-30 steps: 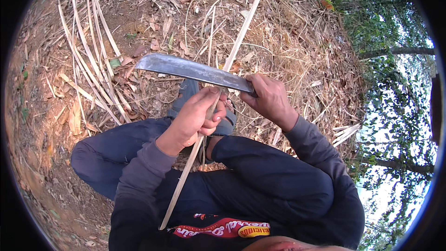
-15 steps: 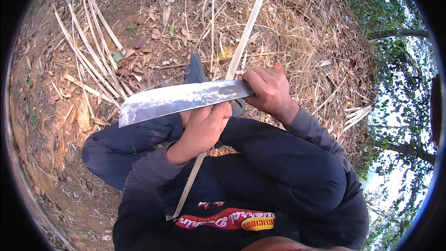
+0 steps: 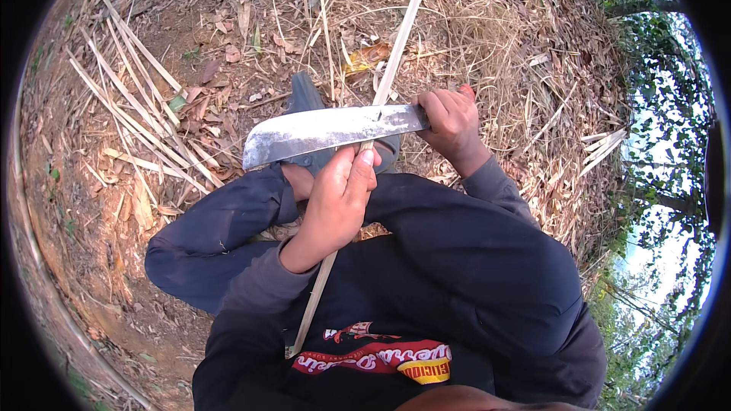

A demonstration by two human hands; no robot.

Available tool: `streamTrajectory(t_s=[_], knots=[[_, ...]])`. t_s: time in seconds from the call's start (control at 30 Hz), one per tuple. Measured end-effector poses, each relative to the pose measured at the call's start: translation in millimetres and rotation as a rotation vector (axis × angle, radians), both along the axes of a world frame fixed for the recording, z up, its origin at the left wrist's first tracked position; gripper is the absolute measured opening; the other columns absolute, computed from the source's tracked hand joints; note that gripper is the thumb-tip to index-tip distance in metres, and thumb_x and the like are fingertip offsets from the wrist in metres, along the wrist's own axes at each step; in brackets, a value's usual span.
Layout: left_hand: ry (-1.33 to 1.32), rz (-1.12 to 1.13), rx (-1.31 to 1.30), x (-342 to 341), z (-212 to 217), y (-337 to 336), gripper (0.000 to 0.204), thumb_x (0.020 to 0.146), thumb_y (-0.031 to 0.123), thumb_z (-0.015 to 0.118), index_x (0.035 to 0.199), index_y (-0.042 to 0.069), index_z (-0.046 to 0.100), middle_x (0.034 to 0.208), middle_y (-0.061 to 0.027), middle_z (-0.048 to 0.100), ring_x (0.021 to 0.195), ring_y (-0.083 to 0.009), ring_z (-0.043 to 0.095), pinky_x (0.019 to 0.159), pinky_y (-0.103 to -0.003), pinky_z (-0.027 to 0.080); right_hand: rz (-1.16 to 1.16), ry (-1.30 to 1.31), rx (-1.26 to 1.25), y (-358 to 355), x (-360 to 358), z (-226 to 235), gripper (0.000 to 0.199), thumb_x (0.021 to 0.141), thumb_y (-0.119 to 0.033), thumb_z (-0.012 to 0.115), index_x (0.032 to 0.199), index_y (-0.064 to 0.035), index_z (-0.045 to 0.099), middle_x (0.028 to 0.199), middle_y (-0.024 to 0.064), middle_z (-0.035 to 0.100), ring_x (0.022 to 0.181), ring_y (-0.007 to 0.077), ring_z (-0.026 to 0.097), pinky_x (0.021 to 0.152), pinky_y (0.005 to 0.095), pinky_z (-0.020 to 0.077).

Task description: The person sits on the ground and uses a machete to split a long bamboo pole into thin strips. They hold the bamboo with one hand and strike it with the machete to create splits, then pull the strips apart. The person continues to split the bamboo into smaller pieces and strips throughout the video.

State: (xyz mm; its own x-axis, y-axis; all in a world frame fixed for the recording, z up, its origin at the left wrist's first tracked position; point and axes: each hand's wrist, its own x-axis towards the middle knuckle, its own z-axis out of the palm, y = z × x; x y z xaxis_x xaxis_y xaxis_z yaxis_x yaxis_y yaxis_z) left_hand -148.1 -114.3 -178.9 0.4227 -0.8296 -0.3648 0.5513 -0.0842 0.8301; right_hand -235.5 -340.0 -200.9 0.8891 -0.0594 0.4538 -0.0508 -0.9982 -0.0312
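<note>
My right hand (image 3: 451,123) grips a machete (image 3: 327,131) by its handle, which the fingers hide. The broad, scuffed steel blade points left and lies across a long, pale split-wood strip (image 3: 403,34), apparently touching it. My left hand (image 3: 341,202) is closed round that strip just on the near side of the blade, its thumb along the top. The strip runs from the far edge of the view, under the blade and through my left hand, down to its near end (image 3: 308,320) against my shirt.
Several pale strips (image 3: 141,106) lie in a loose pile at the far left. A smaller bundle of strips (image 3: 604,148) rests at the right. My crossed legs (image 3: 472,247) and a grey shoe (image 3: 306,95) are close below the blade. Dry leaves and shavings cover the ground.
The machete and my right hand have moved away from me and slightly right along the strip. My left hand stays on the strip, with its thumb now showing clear of the blade.
</note>
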Motion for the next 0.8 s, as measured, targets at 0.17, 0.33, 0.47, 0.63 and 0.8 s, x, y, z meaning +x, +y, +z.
streamTrajectory(t_s=[0.17,0.33,0.47,0.63,0.8], knots=[[0.253,0.014,0.082,-3.2,9.8,41.3,0.022,0.107,0.027,0.042,0.098,0.008,0.048,0.066,0.0062,0.036,0.047,-0.0006,0.025,0.041,-0.019,0.017,-0.569,0.257,0.113,-47.8,4.9,-15.5,0.024,0.087,-0.030,0.068,0.083,-0.0071,0.061,0.062,0.0087,0.062,0.059,0.0210,0.065,0.053,0.0376,0.0506],[0.364,-0.007,0.082,-8.8,4.9,59.9,0.021,0.106,0.026,0.042,0.100,0.008,0.048,0.065,0.0033,0.039,0.044,-0.0006,0.026,0.038,-0.017,0.019,-0.818,0.126,0.338,-133.1,-40.9,-4.3,0.036,0.092,-0.034,0.061,0.076,-0.0024,0.064,0.061,0.0109,0.062,0.053,0.0220,0.060,0.053,0.0379,0.0471],[0.480,0.025,0.080,18.0,-4.9,24.7,0.027,0.106,0.032,0.037,0.100,0.009,0.049,0.067,-0.0001,0.043,0.044,-0.0028,0.030,0.036,-0.017,0.024,-0.579,-0.049,0.671,-49.9,-2.0,-9.5,0.030,0.091,-0.027,0.065,0.072,-0.0039,0.061,0.054,0.0023,0.057,0.046,0.0109,0.053,0.045,0.0297,0.0421],[0.400,0.040,0.028,30.7,-11.0,8.4,0.027,0.106,0.034,0.035,0.093,0.012,0.044,0.068,-0.0006,0.040,0.043,-0.0058,0.032,0.033,-0.019,0.024,-0.094,-0.042,0.464,27.6,23.4,-14.1,0.025,0.076,-0.026,0.077,0.082,-0.0088,0.059,0.063,0.0061,0.059,0.056,0.0252,0.064,0.050,0.0377,0.0495],[0.132,0.186,0.149,5.5,-2.2,7.0,0.029,0.107,0.032,0.039,0.089,0.009,0.043,0.067,0.0011,0.038,0.041,-0.0050,0.029,0.034,-0.021,0.019,0.149,0.009,0.320,49.2,15.7,-10.0,0.031,0.071,-0.030,0.078,0.081,-0.0108,0.055,0.063,0.0032,0.057,0.059,0.0246,0.063,0.049,0.0395,0.0471]])
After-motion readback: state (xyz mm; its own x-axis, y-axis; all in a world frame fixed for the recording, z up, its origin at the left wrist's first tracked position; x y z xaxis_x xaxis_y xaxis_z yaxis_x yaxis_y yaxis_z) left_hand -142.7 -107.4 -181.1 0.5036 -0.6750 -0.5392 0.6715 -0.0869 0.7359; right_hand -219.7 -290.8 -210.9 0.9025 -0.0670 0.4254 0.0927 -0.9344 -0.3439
